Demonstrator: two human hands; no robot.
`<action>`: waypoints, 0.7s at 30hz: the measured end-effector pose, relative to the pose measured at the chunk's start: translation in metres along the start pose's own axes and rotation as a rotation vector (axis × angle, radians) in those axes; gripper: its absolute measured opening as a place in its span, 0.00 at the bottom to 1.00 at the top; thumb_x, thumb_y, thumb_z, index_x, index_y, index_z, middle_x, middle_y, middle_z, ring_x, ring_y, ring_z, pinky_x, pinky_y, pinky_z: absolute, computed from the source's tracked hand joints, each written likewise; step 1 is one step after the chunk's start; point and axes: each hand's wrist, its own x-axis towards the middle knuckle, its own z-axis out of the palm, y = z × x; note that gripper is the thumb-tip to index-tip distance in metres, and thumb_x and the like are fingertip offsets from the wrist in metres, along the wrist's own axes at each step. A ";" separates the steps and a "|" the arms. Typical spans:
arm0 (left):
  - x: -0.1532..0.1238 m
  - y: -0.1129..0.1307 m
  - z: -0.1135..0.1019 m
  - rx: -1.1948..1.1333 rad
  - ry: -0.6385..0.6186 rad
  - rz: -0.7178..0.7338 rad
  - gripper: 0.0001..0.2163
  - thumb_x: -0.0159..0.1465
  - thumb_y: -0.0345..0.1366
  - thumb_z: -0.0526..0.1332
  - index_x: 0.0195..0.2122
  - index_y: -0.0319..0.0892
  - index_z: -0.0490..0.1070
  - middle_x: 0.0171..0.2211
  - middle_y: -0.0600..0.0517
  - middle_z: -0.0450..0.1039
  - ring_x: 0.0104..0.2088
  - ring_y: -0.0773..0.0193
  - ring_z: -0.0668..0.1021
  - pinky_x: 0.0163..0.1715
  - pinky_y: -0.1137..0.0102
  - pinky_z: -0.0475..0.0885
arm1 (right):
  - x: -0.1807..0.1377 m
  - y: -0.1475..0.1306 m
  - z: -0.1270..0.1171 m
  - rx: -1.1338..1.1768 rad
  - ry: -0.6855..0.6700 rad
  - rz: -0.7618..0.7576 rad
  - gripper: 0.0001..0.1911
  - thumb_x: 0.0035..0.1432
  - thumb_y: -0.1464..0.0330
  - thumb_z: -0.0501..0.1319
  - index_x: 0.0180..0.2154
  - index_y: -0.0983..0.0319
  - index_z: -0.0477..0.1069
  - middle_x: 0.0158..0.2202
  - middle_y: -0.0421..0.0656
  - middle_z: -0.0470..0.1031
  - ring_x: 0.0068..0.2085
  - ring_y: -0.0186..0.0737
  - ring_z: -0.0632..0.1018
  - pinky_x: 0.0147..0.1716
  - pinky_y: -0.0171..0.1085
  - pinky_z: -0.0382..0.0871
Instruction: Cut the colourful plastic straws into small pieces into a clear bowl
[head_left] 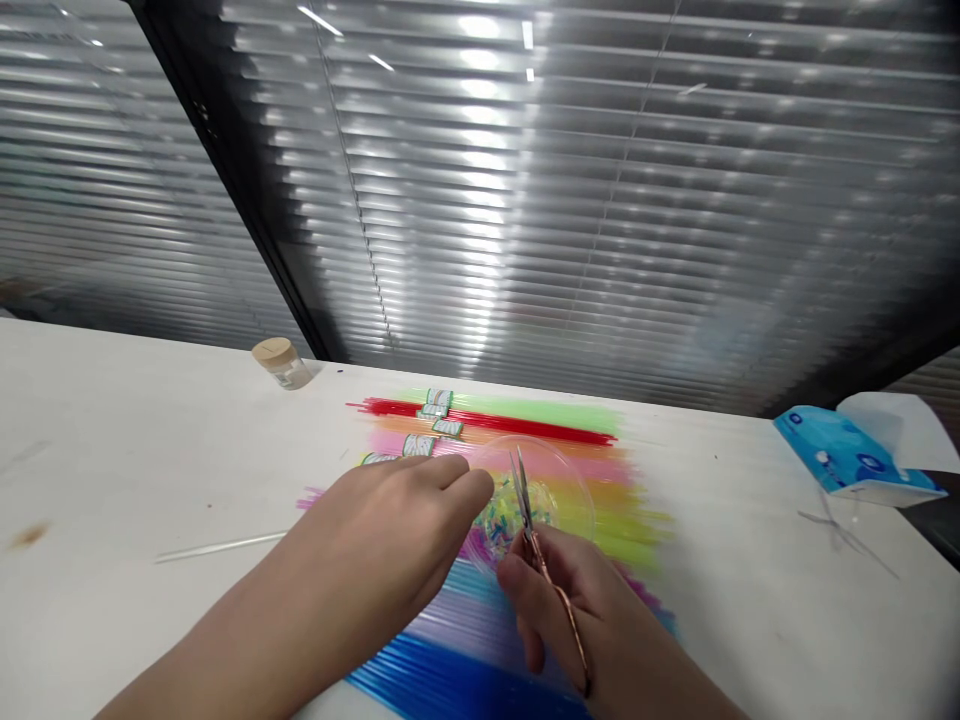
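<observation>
My right hand (555,590) grips a small pair of scissors (523,500) with copper-coloured handles; the blades point up and stand slightly apart. To its left, my left hand (420,510) is closed with bent fingers, and whatever is between its fingertips is hidden. Both hands are over a clear round bowl (576,490) that contains many tiny coloured cut pieces (499,525). Under the bowl lie rows of thin plastic straws in red (510,425), green, orange, pink, yellow, purple and blue (442,675). Several bundles carry a paper label (418,446).
A small jar (283,362) with a wooden-looking lid stands at the back left. On the right lies a blue tissue pack (855,455). One pale thin stick (217,546) shows left of my forearm. Blinds (480,200) rise behind the white table (112,420).
</observation>
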 end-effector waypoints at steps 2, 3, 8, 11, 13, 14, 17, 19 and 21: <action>0.001 0.001 -0.001 0.007 -0.001 -0.005 0.13 0.60 0.18 0.50 0.33 0.44 0.65 0.31 0.52 0.72 0.26 0.63 0.70 0.25 0.69 0.59 | -0.001 -0.001 0.000 -0.012 0.000 -0.006 0.34 0.62 0.34 0.54 0.30 0.59 0.63 0.29 0.41 0.70 0.32 0.42 0.70 0.34 0.40 0.64; 0.001 0.001 -0.001 0.010 -0.007 -0.005 0.13 0.60 0.18 0.50 0.33 0.44 0.65 0.31 0.52 0.72 0.26 0.63 0.70 0.25 0.69 0.59 | -0.002 -0.001 0.000 -0.018 -0.005 -0.011 0.34 0.62 0.34 0.54 0.30 0.58 0.63 0.30 0.41 0.70 0.33 0.42 0.70 0.34 0.40 0.64; 0.001 0.005 -0.001 0.001 -0.028 0.021 0.13 0.60 0.18 0.51 0.32 0.44 0.65 0.29 0.54 0.71 0.24 0.64 0.69 0.24 0.68 0.57 | -0.002 -0.002 0.001 -0.041 -0.014 -0.020 0.34 0.60 0.33 0.56 0.30 0.58 0.62 0.30 0.42 0.68 0.33 0.42 0.69 0.31 0.39 0.63; 0.000 0.006 0.001 -0.019 -0.005 0.042 0.12 0.61 0.18 0.51 0.32 0.44 0.65 0.29 0.54 0.71 0.24 0.64 0.69 0.24 0.68 0.56 | -0.001 -0.002 0.003 -0.042 -0.015 -0.023 0.34 0.61 0.34 0.55 0.29 0.58 0.62 0.29 0.41 0.68 0.32 0.41 0.68 0.31 0.38 0.64; 0.000 0.006 0.002 -0.026 0.008 0.051 0.12 0.61 0.18 0.52 0.32 0.44 0.65 0.29 0.54 0.71 0.24 0.64 0.68 0.24 0.68 0.56 | 0.000 -0.002 0.003 -0.034 -0.015 -0.025 0.34 0.60 0.34 0.56 0.30 0.59 0.63 0.29 0.41 0.69 0.32 0.41 0.68 0.31 0.38 0.64; 0.001 0.006 0.002 -0.029 0.013 0.054 0.12 0.61 0.19 0.52 0.31 0.44 0.64 0.28 0.54 0.70 0.24 0.64 0.68 0.24 0.68 0.55 | 0.000 -0.002 0.003 -0.030 -0.015 -0.025 0.34 0.60 0.34 0.56 0.30 0.59 0.63 0.29 0.41 0.69 0.32 0.41 0.69 0.31 0.38 0.64; 0.002 0.006 0.002 -0.040 0.017 0.057 0.11 0.61 0.19 0.53 0.31 0.44 0.64 0.28 0.54 0.70 0.23 0.65 0.67 0.23 0.69 0.55 | 0.000 -0.002 0.002 -0.020 -0.007 -0.034 0.34 0.60 0.34 0.56 0.29 0.59 0.63 0.29 0.41 0.69 0.32 0.41 0.69 0.32 0.39 0.65; 0.003 0.007 0.001 -0.042 0.011 0.055 0.11 0.61 0.19 0.53 0.31 0.44 0.64 0.28 0.54 0.70 0.23 0.65 0.67 0.23 0.69 0.55 | -0.001 -0.002 0.002 -0.012 0.000 -0.046 0.35 0.61 0.34 0.55 0.28 0.59 0.63 0.28 0.41 0.70 0.32 0.41 0.69 0.33 0.39 0.65; 0.004 0.008 0.000 -0.036 -0.009 0.046 0.11 0.62 0.19 0.53 0.31 0.43 0.64 0.28 0.54 0.71 0.24 0.65 0.68 0.24 0.70 0.56 | -0.001 -0.002 0.002 -0.001 0.000 -0.061 0.35 0.61 0.33 0.54 0.28 0.59 0.64 0.27 0.41 0.70 0.31 0.41 0.70 0.33 0.39 0.65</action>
